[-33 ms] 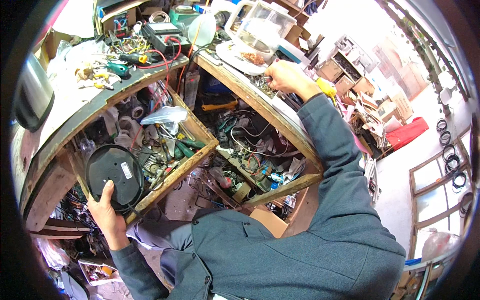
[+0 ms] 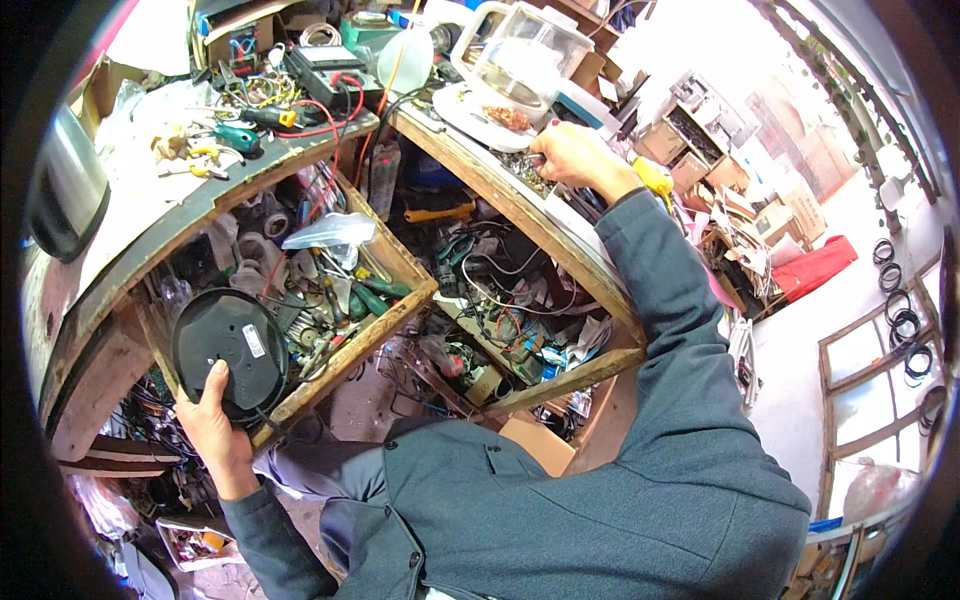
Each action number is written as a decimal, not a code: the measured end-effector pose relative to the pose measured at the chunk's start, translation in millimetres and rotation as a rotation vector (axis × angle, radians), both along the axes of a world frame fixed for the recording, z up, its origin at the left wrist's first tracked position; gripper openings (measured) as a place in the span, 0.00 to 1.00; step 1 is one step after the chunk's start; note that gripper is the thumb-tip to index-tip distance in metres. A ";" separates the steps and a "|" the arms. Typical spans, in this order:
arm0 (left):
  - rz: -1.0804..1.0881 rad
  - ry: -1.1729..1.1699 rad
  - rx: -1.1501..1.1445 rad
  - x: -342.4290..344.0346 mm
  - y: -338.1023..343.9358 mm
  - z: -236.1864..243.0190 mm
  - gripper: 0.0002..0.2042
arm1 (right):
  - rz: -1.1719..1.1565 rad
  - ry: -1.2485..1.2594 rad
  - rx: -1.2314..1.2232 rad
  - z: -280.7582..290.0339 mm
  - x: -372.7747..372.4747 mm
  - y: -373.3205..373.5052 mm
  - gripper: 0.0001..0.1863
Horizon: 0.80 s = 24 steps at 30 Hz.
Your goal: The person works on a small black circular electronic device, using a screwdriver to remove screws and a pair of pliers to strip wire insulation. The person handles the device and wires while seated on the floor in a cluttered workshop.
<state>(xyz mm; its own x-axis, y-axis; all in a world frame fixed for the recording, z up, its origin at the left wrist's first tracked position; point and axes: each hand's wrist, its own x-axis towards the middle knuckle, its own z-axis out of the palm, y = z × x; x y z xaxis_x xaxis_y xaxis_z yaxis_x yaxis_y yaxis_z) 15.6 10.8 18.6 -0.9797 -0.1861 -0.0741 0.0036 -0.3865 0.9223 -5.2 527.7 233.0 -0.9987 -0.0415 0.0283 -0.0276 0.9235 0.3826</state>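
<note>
My left hand [image 2: 216, 435] grips the near edge of a round black appliance base [image 2: 222, 340], its thumb on top and the other fingers hidden beneath. The base carries a small white label and a dark cord at its near edge. It is tilted over the left part of an open wooden drawer [image 2: 345, 368] of tools and parts. Far to the right, my right hand [image 2: 585, 160] reaches onto the bench, with its fingers closed at a heap of small metal parts [image 2: 528, 168]. What lies between those fingertips is hidden.
A steel kettle [image 2: 72, 190] stands on the left bench near several hand tools [image 2: 235, 137]. Farther back are a multimeter [image 2: 335, 68] with red and black leads and a clear jug [image 2: 525, 55]. A second drawer [image 2: 570, 378] below my right arm holds tangled cables and parts.
</note>
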 end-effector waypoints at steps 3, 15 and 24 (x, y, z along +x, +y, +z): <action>0.010 -0.002 -0.004 0.6 0.7 0.6 0.22 | -0.012 0.003 -0.018 -1.3 -0.1 1.0 0.08; 0.008 -0.012 -0.006 1.9 0.1 2.2 0.22 | -0.038 0.011 0.075 5.3 4.0 -16.3 0.11; -0.002 -0.006 -0.010 0.1 0.7 -1.2 0.18 | -0.057 -0.015 -0.084 2.5 -4.0 -1.4 0.11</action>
<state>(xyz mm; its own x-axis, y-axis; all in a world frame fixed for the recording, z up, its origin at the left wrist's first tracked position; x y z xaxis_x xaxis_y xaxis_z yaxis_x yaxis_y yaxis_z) 15.7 11.5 17.5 -0.9796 -0.1850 -0.0787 -0.0031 -0.3776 0.9259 -9.3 526.3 235.4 -0.9997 0.0174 0.0141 0.0208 0.9526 0.3037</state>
